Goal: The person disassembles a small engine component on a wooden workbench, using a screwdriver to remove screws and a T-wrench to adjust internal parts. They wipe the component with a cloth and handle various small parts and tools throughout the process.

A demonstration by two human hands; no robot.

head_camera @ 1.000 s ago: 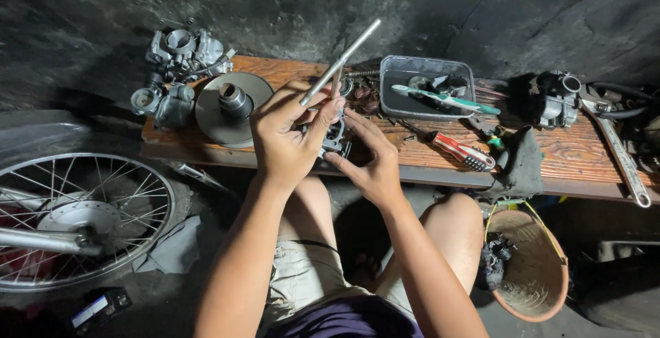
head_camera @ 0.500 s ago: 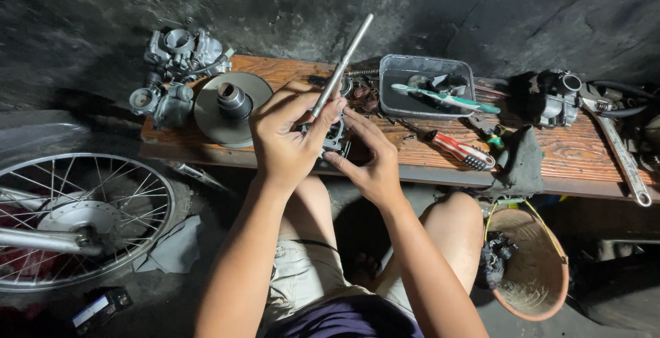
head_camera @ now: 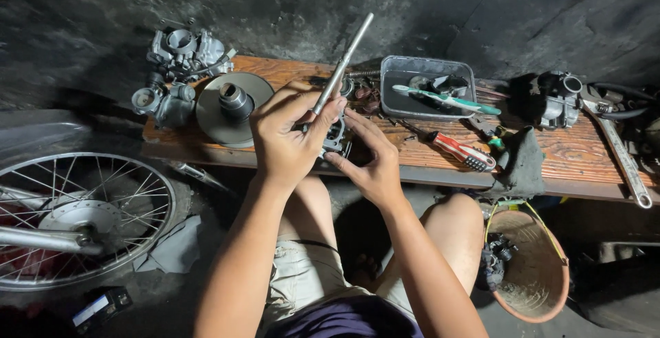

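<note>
The left hand (head_camera: 285,138) is closed around a long, slim, silver metal rod (head_camera: 342,63), fingers curled tight on its lower end; the rod slants up and to the right. The right hand (head_camera: 371,161) is half open, its fingers cupping a small grey metal carburettor part (head_camera: 335,135) that sits between both hands, just above the front edge of the wooden plank surface (head_camera: 564,156). On that surface lie a round metal disc (head_camera: 234,107), a dark rectangular tray (head_camera: 427,85) and a red-handled screwdriver (head_camera: 459,149). A spoked wheel (head_camera: 75,217) stands on the floor to the left, before a dark wall.
</note>
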